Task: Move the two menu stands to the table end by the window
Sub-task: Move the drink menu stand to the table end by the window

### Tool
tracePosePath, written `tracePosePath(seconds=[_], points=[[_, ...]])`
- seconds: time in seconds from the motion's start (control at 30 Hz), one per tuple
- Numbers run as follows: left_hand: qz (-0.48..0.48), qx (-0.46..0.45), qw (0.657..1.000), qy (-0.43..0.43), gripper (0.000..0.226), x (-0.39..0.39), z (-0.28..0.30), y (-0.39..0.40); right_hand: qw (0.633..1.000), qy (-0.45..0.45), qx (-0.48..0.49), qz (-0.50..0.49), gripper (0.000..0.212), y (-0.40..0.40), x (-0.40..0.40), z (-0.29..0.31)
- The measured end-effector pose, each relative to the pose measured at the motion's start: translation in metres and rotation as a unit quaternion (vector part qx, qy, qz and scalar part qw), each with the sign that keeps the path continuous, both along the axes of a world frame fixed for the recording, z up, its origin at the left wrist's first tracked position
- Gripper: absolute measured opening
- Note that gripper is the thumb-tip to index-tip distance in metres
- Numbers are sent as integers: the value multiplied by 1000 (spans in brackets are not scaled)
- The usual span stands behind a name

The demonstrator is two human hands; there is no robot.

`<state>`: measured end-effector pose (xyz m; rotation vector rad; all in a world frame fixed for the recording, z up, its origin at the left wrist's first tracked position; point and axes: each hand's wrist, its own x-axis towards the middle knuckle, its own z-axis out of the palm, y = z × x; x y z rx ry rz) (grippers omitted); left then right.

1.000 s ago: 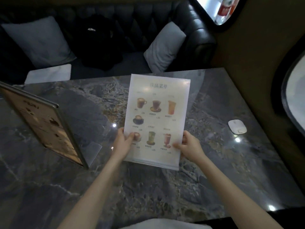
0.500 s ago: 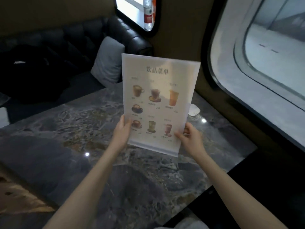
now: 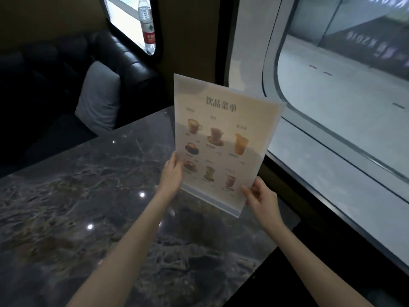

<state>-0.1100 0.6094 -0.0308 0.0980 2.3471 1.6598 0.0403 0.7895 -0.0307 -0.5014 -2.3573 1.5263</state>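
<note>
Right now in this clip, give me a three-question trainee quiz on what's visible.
1. True or false: the menu stand stands on the table.
2. Which hands hold it? A) left only B) right only C) both
3. What stands in the small window behind the sofa?

Key:
1. False: it is held up, near the big window.
2. C: left hand and right hand grip its lower edges.
3. A bottle.

menu stand (image 3: pixel 223 142) above table (image 3: pixel 93 196) end, window (image 3: pixel 343 96) right.
</note>
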Motion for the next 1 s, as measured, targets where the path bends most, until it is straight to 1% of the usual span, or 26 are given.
tracePosePath(seconds=[0.13, 0.3, 0.43, 0.5, 0.63, 0.7, 0.77, 1.0], points=[[-4, 2, 1000, -2, 49, -13, -8, 47, 1000, 12, 10, -1, 27, 35, -4, -4], [2, 17, 999, -45, 50, -29, -15, 97, 1000, 13, 19, -19, 30, 64, -5, -20], [-27, 10, 998, -48, 50, -32, -21, 124, 999, 14, 21, -36, 31, 80, -4, -33], [-34, 14, 998, -47, 49, -33, -23, 133, 999, 14, 15, -48, 27, 85, -2, -40], [-41, 10, 998, -52, 49, -35, -27, 147, 997, 20, 11, -70, 7, 92, 2, -54], [-38, 14, 998, -54, 49, -35, -30, 151, 997, 21, 23, -76, 4, 94, 2, -58], [-40, 10, 998, -55, 49, -36, -33, 154, 997, 17, 26, -75, 3, 95, 3, -61], [-37, 16, 998, -56, 47, -39, -40, 160, 996, 0, 31, -81, 13, 91, 5, -68]])
